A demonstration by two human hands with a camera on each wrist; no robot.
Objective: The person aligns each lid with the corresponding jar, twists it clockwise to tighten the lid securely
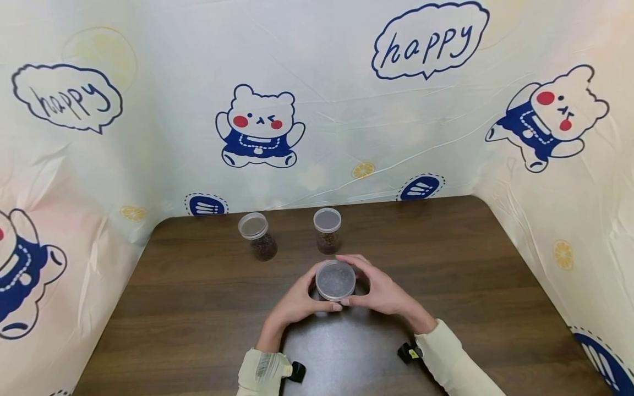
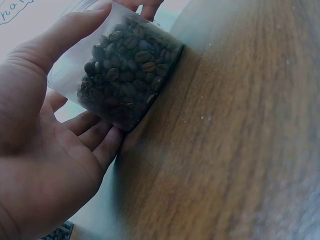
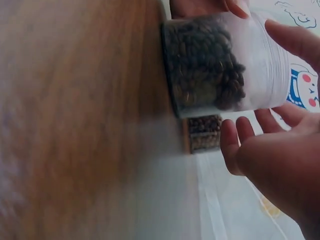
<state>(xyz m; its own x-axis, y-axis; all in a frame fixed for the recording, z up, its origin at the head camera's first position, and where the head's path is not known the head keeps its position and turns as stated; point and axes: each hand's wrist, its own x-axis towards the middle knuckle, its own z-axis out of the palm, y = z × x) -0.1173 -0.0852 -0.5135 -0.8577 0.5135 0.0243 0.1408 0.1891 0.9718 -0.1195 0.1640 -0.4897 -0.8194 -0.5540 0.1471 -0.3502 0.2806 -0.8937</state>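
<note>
A clear plastic jar of dark coffee beans (image 2: pixel 127 70) stands upright on the wooden table, between both hands. Its round translucent lid (image 1: pixel 335 280) faces up in the head view. My left hand (image 1: pixel 299 300) holds the jar from the left, thumb along the near side and fingers around the far side. From the right, my right hand (image 1: pixel 378 289) holds it near the lid, with thumb in front and fingers behind. In the right wrist view the beans (image 3: pixel 200 65) fill the jar's lower part. The far-side fingertips are partly hidden behind the jar in the head view.
Behind the hands stand two smaller lidded jars with dark contents, one at the left (image 1: pixel 264 247) and one near the middle (image 1: pixel 328 242). The brown table (image 1: pixel 446 247) ends at a printed cloth backdrop (image 1: pixel 337 137) at the back and sides.
</note>
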